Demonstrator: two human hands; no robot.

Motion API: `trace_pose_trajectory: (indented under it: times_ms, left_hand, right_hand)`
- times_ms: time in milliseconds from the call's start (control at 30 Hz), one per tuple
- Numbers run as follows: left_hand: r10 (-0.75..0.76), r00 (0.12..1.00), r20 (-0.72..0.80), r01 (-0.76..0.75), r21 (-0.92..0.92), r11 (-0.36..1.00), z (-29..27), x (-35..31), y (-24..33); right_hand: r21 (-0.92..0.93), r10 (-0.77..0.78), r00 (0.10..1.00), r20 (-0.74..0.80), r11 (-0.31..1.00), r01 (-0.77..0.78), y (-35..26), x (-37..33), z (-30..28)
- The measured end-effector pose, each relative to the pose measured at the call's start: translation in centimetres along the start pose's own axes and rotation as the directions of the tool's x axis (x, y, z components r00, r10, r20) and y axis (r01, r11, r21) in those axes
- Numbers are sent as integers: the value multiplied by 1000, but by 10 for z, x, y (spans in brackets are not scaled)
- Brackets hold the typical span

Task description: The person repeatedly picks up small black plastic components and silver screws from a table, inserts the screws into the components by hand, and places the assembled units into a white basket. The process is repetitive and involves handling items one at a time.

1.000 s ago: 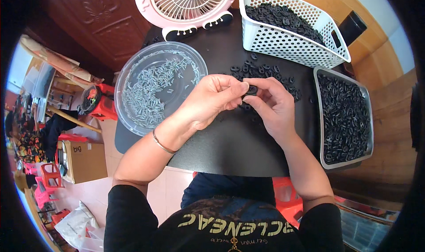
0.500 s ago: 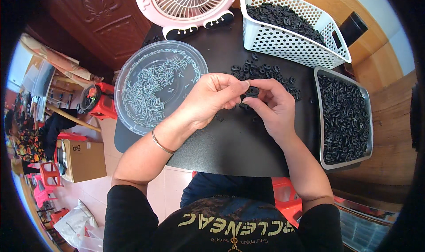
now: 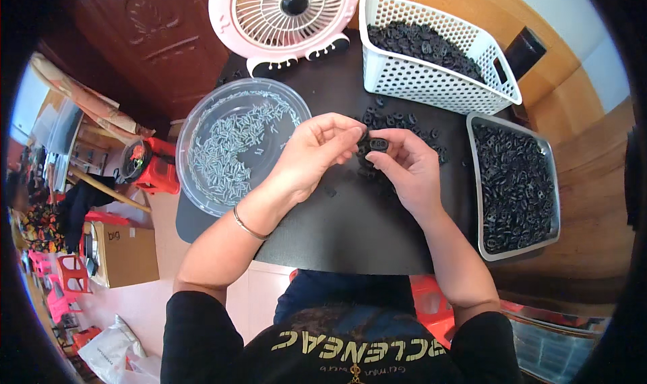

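Note:
Above the middle of the dark table my two hands meet fingertip to fingertip. My right hand (image 3: pixel 410 171) pinches a small black oval plastic part (image 3: pixel 379 144) with openings in its face, between thumb and forefinger. My left hand (image 3: pixel 315 148) is closed in a pinch right beside that part, with a small dark piece (image 3: pixel 364 136) at its fingertips; its shape is mostly hidden. Beyond the hands lies a loose pile of similar black parts (image 3: pixel 410 122). Left of my left hand stands a clear round tub (image 3: pixel 185 161) holding many short silvery screws or pins (image 3: pixel 226 151).
A white perforated basket (image 3: pixel 431 95) of black parts stands at the back right, a metal tray (image 3: pixel 475 202) of more parts at the right. A pink fan (image 3: pixel 226 23) stands at the back. On the floor at left are a cardboard box (image 3: pixel 131 256) and red stools (image 3: pixel 158 168).
The view has shifted slightly. My left fingertips have drawn a little away from the part in my right hand, and a dark piece now shows at them. The part's face has turned more toward me.

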State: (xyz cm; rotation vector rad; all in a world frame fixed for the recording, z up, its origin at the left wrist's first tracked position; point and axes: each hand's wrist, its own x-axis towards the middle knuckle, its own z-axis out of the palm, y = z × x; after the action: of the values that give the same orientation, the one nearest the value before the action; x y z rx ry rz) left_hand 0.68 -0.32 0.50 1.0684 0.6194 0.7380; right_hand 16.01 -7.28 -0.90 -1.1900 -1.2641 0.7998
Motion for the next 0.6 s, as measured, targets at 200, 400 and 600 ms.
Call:
trace_pose_trajectory:
  times_ms: [200,400,600]
  left_hand:
    - [153,987,-56,-154,-22,988,-15,5,1]
    - [148,987,-59,-150,-26,988,-11,6,7]
    - [205,977,-60,-204,20,979,-15,3,10]
  right_hand:
    - [31,-56,990,-133,998,61,-44,44,-4]
    - [641,67,956,-286,755,138,-57,75,-13]
    - [299,128,979,-161,951,-75,-39,24,-4]
